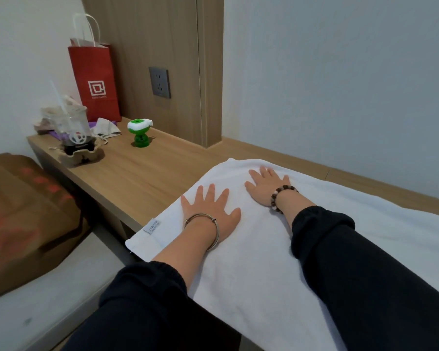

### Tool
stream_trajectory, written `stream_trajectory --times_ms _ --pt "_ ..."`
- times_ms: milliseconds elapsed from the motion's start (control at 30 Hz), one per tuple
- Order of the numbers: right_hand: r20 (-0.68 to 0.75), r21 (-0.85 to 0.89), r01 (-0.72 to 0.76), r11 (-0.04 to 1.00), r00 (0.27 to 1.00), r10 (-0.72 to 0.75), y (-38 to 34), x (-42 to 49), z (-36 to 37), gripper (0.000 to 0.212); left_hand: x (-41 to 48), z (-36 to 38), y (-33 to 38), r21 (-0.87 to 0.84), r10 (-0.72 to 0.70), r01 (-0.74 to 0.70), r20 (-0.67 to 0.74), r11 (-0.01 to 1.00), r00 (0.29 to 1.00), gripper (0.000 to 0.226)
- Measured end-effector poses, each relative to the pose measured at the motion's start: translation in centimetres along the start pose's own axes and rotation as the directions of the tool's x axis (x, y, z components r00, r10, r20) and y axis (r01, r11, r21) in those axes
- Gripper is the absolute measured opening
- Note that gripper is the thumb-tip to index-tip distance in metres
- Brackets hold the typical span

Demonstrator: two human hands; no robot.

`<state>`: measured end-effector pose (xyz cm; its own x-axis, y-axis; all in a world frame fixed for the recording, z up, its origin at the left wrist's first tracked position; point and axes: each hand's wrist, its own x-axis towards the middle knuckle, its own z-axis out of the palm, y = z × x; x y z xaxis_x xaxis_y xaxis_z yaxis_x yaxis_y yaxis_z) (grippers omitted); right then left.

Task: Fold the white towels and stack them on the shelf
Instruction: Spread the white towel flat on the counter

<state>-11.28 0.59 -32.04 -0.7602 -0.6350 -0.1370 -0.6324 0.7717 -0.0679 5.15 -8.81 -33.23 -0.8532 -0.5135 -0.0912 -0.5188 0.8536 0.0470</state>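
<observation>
My left hand (211, 211) flat on towel (251, 269), fingers spread straight. My right hand (265, 183) likewise, palm down, just beyond. Towel lies on shelf (142, 173).

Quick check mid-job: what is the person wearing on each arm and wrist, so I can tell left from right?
Both arms wear dark, near-black sleeves with gathered elastic cuffs: left sleeve, right sleeve. The left hand has a thin silver bangle at the wrist. The right hand has a beaded bracelet of dark brown and pale beads. No gloves.
</observation>
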Motion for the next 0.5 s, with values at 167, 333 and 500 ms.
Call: stream_trajectory --times_ms 167,333,500 --pt "-0.003 -0.004 -0.007 1.0 1.0 0.007 -0.1 -1.1 -0.5 0.06 0.0 -0.6 0.2 -0.014 -0.018 0.018 -0.006 1.0 1.0 0.067" --pt "-0.03 -0.007 -0.093 0.996 0.995 0.092 0.4 -1.7 0.3 0.064 2.6 -3.8 0.3 -0.022 -0.029 0.027 -0.114 0.999 0.993 0.049" --pt "-0.033 -0.011 -0.079 0.997 0.996 0.079 0.4 -1.4 0.4 0.064 9.0 -6.1 1.9 -0.195 0.086 -0.111 -0.133 0.974 0.987 0.044"
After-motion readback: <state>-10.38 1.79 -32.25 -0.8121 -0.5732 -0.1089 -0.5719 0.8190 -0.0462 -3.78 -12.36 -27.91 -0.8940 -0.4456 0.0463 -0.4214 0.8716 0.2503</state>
